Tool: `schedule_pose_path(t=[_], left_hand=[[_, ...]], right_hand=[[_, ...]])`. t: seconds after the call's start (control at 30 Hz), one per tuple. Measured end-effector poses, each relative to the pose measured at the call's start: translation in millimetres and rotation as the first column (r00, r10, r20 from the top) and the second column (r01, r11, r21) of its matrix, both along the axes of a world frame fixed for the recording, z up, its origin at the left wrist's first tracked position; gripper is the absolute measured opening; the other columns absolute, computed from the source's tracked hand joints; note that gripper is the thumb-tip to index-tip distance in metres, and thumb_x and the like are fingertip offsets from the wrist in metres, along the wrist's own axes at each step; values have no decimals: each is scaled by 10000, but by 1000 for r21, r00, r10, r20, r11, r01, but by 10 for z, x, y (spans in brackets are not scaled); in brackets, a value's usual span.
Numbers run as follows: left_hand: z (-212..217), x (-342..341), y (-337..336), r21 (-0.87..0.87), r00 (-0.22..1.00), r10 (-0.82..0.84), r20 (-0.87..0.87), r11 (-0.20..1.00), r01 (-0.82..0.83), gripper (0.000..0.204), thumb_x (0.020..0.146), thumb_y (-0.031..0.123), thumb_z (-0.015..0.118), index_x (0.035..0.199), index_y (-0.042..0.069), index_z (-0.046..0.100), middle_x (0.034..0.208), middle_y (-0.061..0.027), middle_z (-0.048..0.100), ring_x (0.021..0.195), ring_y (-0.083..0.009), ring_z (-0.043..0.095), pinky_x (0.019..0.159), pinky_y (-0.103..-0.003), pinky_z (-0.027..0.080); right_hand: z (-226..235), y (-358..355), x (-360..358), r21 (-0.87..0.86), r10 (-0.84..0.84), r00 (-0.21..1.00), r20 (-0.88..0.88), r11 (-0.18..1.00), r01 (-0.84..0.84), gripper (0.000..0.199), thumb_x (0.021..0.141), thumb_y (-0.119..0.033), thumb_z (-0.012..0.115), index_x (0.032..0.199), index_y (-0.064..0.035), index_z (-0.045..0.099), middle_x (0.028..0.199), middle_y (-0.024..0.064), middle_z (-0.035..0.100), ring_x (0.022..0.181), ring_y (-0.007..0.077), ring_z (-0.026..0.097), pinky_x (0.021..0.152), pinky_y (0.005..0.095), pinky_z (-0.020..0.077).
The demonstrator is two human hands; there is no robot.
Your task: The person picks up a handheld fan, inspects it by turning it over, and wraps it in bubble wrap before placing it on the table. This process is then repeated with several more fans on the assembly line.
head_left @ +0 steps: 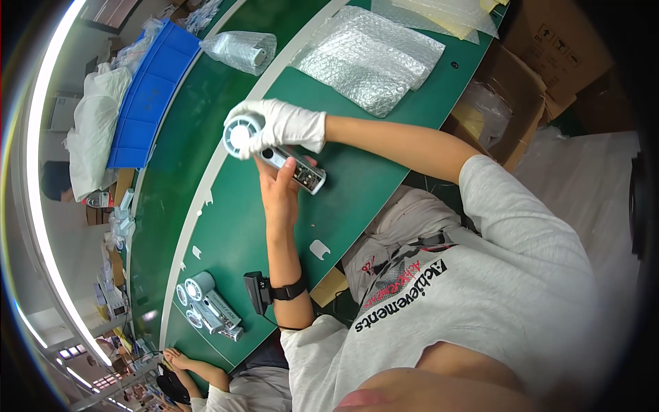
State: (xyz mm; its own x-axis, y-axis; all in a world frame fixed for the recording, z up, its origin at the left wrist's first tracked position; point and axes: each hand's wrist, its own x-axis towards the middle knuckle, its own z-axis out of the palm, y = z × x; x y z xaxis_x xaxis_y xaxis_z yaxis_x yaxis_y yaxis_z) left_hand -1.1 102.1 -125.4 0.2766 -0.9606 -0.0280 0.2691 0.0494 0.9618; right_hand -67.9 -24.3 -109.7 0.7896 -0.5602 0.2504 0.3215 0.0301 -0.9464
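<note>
1. Fan (274,145) sits in my two hands, up over the green table (357,192), near its white edge.
2. My right hand (285,123) wears a white glove and is wrapped shut around the round head of the fan. The glove hides part of that head.
3. My left hand (278,189) is bare and is closed on the grey handle from below. My fingers cover some of the handle, so I cannot see all of it.
4. I count two more fans (209,305) lying together on the table by my left elbow. They are small here and hard to make out.
5. One black band (285,291) is on my left wrist.
6. I see one pile of bubble wrap (374,58) far up the table, and one wrapped roll (240,49) beside it.
7. One blue tray (151,93) lies on the far side. Its end is hidden by white bags (96,130).
</note>
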Motion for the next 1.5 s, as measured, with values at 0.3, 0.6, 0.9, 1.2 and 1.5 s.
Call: schedule_pose_path(t=[0.3,0.6,0.9,1.2,1.5], left_hand=[[184,10,126,-331,953,-80,-291,943,-22,575,813,297,545,1207,2,248,969,-189,473,587,-235,553,421,-338,514],[405,-162,182,-254,915,373,153,910,-329,670,782,124,595,1286,-6,173,1025,-176,481,607,-188,550,431,-281,498],[150,155,141,-518,400,656,641,753,-405,688,687,22,666,1246,-23,267,1035,-147,504,816,-224,548,734,-314,465],[297,174,209,-320,263,467,844,833,-451,618,576,48,714,1112,-47,423,1034,-191,513,921,-335,533,806,-368,424],[210,64,216,-171,319,341,884,872,-458,583,600,75,715,1102,-76,459,960,-192,550,876,-329,549,756,-352,437]], right_hand=[[169,60,-84,10,190,955,227,980,-198,634,563,-72,779,1127,-79,487,1017,64,575,942,155,538,805,299,464],[268,33,-187,-73,270,961,65,961,-265,738,600,11,730,1245,-61,381,1156,67,506,1062,172,494,875,314,440],[131,180,-58,70,384,907,174,914,-400,807,633,-35,729,1315,-84,301,1206,78,473,1095,191,472,940,329,392],[127,366,-59,-318,23,1000,17,948,-16,791,605,-160,756,1282,-79,355,1159,122,490,1057,240,497,932,330,386],[159,487,-20,-699,-446,861,-244,696,162,609,636,-365,697,1132,-62,515,996,173,547,889,276,559,800,333,444]])
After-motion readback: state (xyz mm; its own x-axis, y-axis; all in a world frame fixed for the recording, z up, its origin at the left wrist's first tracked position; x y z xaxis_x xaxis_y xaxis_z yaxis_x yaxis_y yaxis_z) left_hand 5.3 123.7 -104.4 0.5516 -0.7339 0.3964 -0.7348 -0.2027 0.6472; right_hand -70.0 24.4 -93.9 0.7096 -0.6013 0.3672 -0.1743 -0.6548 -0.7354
